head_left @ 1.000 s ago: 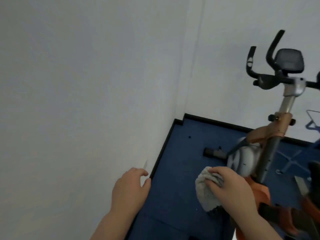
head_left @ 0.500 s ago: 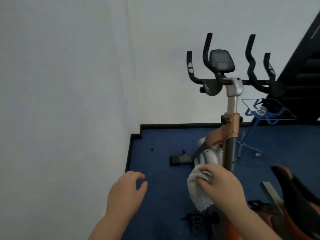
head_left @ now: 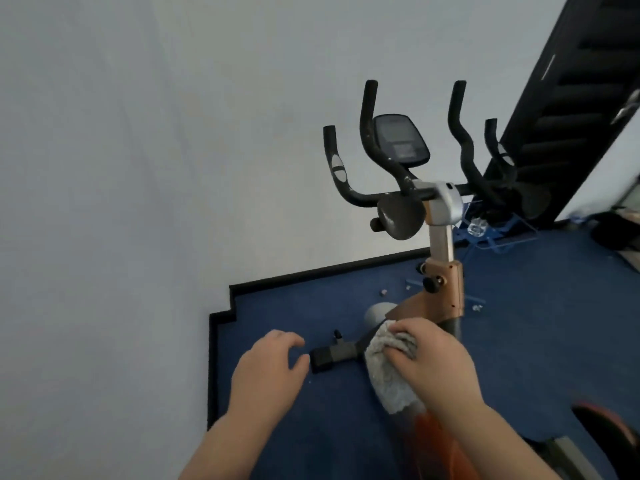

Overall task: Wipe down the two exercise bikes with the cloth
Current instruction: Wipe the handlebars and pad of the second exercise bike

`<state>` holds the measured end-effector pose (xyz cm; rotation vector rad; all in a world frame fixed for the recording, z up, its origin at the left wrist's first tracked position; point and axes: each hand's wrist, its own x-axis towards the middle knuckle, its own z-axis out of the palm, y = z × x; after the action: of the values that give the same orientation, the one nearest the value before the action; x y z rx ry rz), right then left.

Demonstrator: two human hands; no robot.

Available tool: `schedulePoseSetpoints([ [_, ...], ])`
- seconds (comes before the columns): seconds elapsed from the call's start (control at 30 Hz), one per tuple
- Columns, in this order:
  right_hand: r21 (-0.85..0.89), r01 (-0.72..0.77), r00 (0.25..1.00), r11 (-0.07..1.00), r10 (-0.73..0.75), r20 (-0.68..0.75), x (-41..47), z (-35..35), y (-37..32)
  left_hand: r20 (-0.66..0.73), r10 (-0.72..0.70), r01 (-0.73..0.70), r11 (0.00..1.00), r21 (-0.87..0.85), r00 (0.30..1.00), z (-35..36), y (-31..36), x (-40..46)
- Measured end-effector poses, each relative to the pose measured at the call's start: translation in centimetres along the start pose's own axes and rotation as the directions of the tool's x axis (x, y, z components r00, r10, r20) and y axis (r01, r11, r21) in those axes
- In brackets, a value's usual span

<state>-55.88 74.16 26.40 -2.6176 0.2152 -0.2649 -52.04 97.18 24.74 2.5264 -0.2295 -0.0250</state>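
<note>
**Ana:** Cloth first, from the head camera: where does it sit against the grip?

**Ben:** It is a grey, nubby cloth bunched under the right hand. The fingers curl over its upper edge and clutch it, and most of the cloth spills out to the left and below the palm, hanging toward the floor.

**Ana:** And what is it against?

**Ben:** The hand presses it onto the lower frame of the exercise bike, just below the copper-coloured collar of the upright post. The bike's orange body shows beneath the wrist, blurred.

**Ana:** The other hand?

**Ben:** The left hand hovers over the blue carpet, fingers loosely bent, holding nothing. It is near the black front foot of the bike but apart from it, and apart from the cloth.

**Ana:** Higher up?

**Ben:** Black handlebars and a dark console stand against the white wall. A black slatted door leans in at the right.
</note>
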Motion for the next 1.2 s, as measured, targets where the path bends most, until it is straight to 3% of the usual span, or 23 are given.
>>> schedulePoseSetpoints([
  [0.27, 0.083, -0.243, 0.949, 0.967, 0.254, -0.185, 8.1, 0.0, -1.8, 0.058, 0.286, -0.287, 0.958, 0.003, 0.956, -2.3, 1.8, 14.0],
  [0.4, 0.051, -0.325, 0.919, 0.944, 0.328, -0.220, 9.1, -0.9, -1.4, 0.092, 0.345, -0.336, 0.937, -0.097, 0.934, -1.9, 3.8, 17.0],
  [0.6, 0.052, -0.376, 0.884, 0.925, 0.375, -0.279, 11.6, -2.3, 1.4, 0.081, 0.424, -0.416, 0.904, -0.101, 0.902, -0.1, 6.5, 20.9],
  [0.9, 0.096, -0.195, 0.886, 0.976, 0.217, -0.411, 16.7, -7.0, 5.2, -0.034, 0.442, -0.439, 0.875, -0.203, 0.896, 2.9, 11.7, 24.4],
  [1.0, 0.088, -0.035, 0.885, 0.996, 0.072, -0.460, 19.8, -7.3, 5.4, -0.025, 0.434, -0.429, 0.877, -0.217, 0.900, 3.9, 12.5, 25.1],
  [1.13, 0.022, 0.175, 0.912, 0.984, -0.154, -0.381, 23.8, -5.4, 3.7, -0.027, 0.411, -0.401, 0.868, -0.292, 0.911, 4.9, 12.0, 24.4],
  [1.2, -0.123, 0.260, 0.895, 0.958, -0.286, -0.341, 25.0, -4.0, 3.5, -0.060, 0.388, -0.386, 0.866, -0.316, 0.920, 5.1, 11.7, 24.4],
])
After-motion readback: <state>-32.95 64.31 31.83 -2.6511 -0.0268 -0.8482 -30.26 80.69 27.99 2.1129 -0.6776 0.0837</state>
